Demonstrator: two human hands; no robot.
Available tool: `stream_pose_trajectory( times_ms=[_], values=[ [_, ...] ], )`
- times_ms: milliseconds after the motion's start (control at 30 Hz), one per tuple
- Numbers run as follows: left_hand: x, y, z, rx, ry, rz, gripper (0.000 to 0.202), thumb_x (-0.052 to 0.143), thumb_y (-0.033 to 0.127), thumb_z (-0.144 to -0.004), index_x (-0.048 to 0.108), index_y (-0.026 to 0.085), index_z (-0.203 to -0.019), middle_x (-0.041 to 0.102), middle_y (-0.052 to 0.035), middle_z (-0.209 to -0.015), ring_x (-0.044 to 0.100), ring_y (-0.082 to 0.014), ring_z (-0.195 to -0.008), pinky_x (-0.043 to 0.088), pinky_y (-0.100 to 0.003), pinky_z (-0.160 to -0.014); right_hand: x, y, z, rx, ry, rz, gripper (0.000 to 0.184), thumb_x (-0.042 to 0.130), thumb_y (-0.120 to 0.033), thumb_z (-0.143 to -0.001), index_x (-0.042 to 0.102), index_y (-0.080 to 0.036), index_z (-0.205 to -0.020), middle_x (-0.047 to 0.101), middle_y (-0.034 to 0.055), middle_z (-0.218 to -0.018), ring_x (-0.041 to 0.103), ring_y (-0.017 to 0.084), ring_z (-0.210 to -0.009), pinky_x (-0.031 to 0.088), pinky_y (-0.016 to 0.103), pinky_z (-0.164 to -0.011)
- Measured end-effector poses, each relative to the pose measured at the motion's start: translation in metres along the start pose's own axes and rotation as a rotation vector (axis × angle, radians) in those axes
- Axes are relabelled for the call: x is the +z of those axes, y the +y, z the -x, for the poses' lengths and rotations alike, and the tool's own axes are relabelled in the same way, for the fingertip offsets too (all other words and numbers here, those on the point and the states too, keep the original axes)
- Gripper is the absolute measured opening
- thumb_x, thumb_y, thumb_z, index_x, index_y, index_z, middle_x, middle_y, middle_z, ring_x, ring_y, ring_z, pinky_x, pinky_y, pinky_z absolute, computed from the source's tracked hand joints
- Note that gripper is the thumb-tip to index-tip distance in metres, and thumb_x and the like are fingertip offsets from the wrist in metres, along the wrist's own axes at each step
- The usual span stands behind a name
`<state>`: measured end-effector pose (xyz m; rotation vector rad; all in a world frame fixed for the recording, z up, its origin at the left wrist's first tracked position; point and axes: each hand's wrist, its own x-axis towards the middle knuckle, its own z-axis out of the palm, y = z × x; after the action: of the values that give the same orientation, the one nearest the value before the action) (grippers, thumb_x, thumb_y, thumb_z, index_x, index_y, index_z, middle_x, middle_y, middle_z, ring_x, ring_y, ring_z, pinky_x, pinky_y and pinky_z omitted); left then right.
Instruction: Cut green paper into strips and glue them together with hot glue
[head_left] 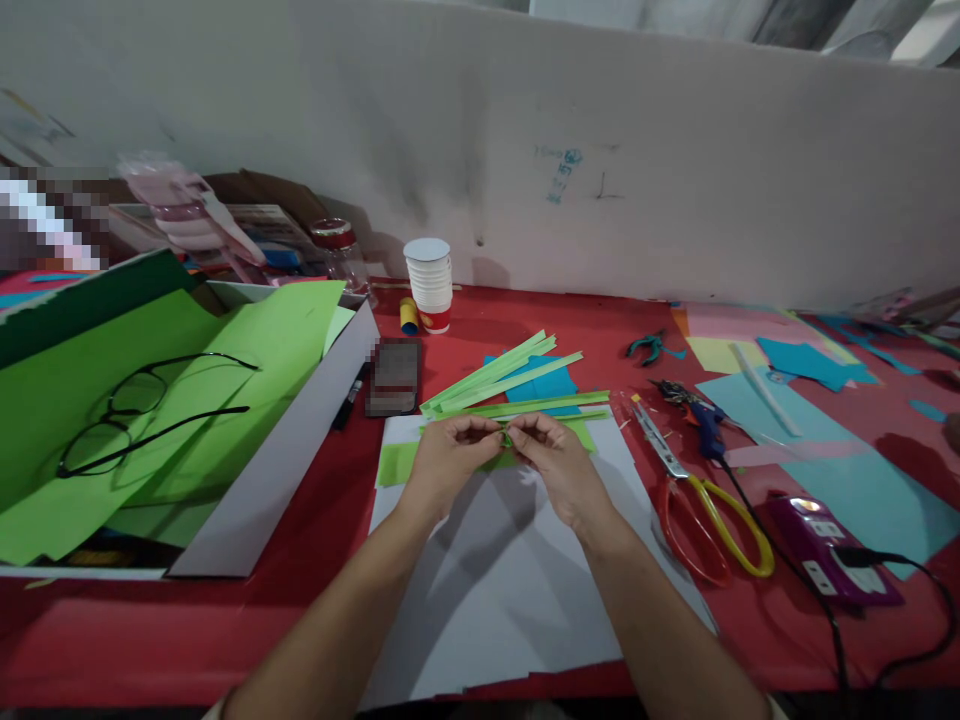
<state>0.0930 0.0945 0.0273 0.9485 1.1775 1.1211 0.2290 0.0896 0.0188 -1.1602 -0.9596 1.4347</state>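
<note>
Over a white sheet (510, 600) on the red table, my left hand (450, 462) and my right hand (559, 462) meet fingertip to fingertip. Both pinch a small folded piece of green paper (508, 438) between them. Just beyond lie several long green paper strips (499, 375) fanned across a blue sheet (544, 380). A wider green piece (394, 462) lies under my left hand. My forearms reach in from the bottom edge.
Scissors (705, 510) with red and yellow handles lie right of the sheet, beside a glue gun (701, 415) and a purple power strip (821, 535). A box of green paper holding black glasses (142, 410) sits left. Stacked paper cups (429, 280) stand by the wall.
</note>
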Motion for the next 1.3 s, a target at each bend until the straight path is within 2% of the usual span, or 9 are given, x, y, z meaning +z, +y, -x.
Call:
stream_pose_trajectory(
  times_ms=[200, 367, 467, 700, 867, 967, 1033, 1200, 1300],
  values=[
    [0.002, 0.0, 0.002, 0.005, 0.046, 0.019, 0.018, 0.075, 0.023, -0.052, 0.071, 0.015, -0.067, 0.067, -0.0001, -0.062, 0.058, -0.0118, -0.06, 0.045, -0.023, -0.061, 0.0, 0.008, 0.0, -0.209, 0.011, 0.259, 0.015, 0.062, -0.035, -0.078, 0.064, -0.021, -0.083, 0.064, 0.0007, -0.079, 0.058, 0.015, -0.073, 0.046, 0.028, -0.069],
    [0.001, -0.002, 0.001, -0.018, 0.02, 0.108, 0.019, 0.076, 0.027, -0.056, 0.072, 0.013, -0.069, 0.069, -0.0023, -0.064, 0.06, -0.0124, -0.061, 0.046, -0.024, -0.062, 0.0, 0.006, 0.003, -0.372, 0.026, 0.493, 0.014, 0.053, -0.032, -0.085, 0.062, -0.021, -0.087, 0.064, 0.0028, -0.084, 0.059, 0.017, -0.077, 0.046, 0.029, -0.07],
    [0.0, -0.003, 0.002, -0.035, -0.01, 0.162, 0.02, 0.075, 0.03, -0.059, 0.072, 0.013, -0.07, 0.069, -0.0032, -0.065, 0.061, -0.0128, -0.061, 0.047, -0.025, -0.062, 0.001, 0.004, 0.005, -0.417, 0.048, 0.548, 0.015, 0.051, -0.032, -0.088, 0.061, -0.02, -0.089, 0.064, 0.0038, -0.087, 0.06, 0.017, -0.079, 0.046, 0.029, -0.072],
    [0.001, -0.003, 0.005, -0.018, -0.064, 0.16, 0.027, 0.083, 0.023, -0.053, 0.075, 0.016, -0.078, 0.073, -0.0032, -0.075, 0.063, -0.0131, -0.07, 0.05, -0.026, -0.071, 0.004, 0.005, 0.009, -0.49, 0.113, 0.616, 0.014, 0.048, -0.032, -0.091, 0.058, -0.023, -0.09, 0.063, 0.0036, -0.088, 0.057, 0.018, -0.08, 0.044, 0.03, -0.073],
    [0.001, -0.006, 0.004, 0.002, -0.078, 0.157, 0.022, 0.081, 0.026, -0.058, 0.076, 0.018, -0.078, 0.073, -0.0025, -0.073, 0.062, -0.0121, -0.065, 0.052, -0.026, -0.068, 0.007, 0.008, 0.011, -0.467, 0.118, 0.575, 0.014, 0.046, -0.034, -0.092, 0.055, -0.024, -0.092, 0.06, 0.004, -0.089, 0.056, 0.018, -0.081, 0.045, 0.031, -0.074],
    [0.002, -0.007, 0.003, 0.005, -0.093, 0.186, 0.022, 0.081, 0.026, -0.059, 0.077, 0.019, -0.08, 0.073, -0.0022, -0.073, 0.063, -0.0124, -0.067, 0.053, -0.027, -0.071, 0.008, 0.009, 0.01, -0.446, 0.132, 0.509, 0.014, 0.047, -0.036, -0.091, 0.054, -0.023, -0.09, 0.059, 0.0033, -0.087, 0.056, 0.018, -0.08, 0.045, 0.031, -0.074],
    [0.002, -0.007, 0.003, 0.007, -0.087, 0.192, 0.022, 0.08, 0.026, -0.06, 0.077, 0.019, -0.08, 0.074, -0.0025, -0.073, 0.064, -0.0129, -0.069, 0.053, -0.027, -0.073, 0.009, 0.008, 0.009, -0.393, 0.106, 0.405, 0.015, 0.05, -0.038, -0.09, 0.053, -0.024, -0.09, 0.059, 0.0021, -0.086, 0.057, 0.016, -0.077, 0.047, 0.03, -0.073],
    [0.001, -0.006, 0.003, 0.032, -0.047, 0.19, 0.021, 0.078, 0.024, -0.063, 0.077, 0.018, -0.083, 0.075, -0.0031, -0.078, 0.066, -0.0133, -0.07, 0.054, -0.026, -0.073, 0.007, 0.005, 0.004, -0.155, -0.017, -0.006, 0.025, 0.053, -0.047, -0.086, 0.056, -0.022, -0.087, 0.062, 0.0003, -0.085, 0.06, 0.015, -0.072, 0.049, 0.03, -0.071],
    [0.001, -0.005, 0.003, 0.048, -0.053, 0.194, 0.021, 0.077, 0.024, -0.065, 0.076, 0.018, -0.085, 0.075, -0.0034, -0.079, 0.067, -0.0143, -0.072, 0.054, -0.027, -0.076, 0.007, 0.004, 0.004, -0.14, -0.035, -0.04, 0.023, 0.065, -0.041, -0.078, 0.061, -0.022, -0.091, 0.065, 0.0007, -0.085, 0.062, 0.016, -0.078, 0.049, 0.03, -0.077]
  ],
)
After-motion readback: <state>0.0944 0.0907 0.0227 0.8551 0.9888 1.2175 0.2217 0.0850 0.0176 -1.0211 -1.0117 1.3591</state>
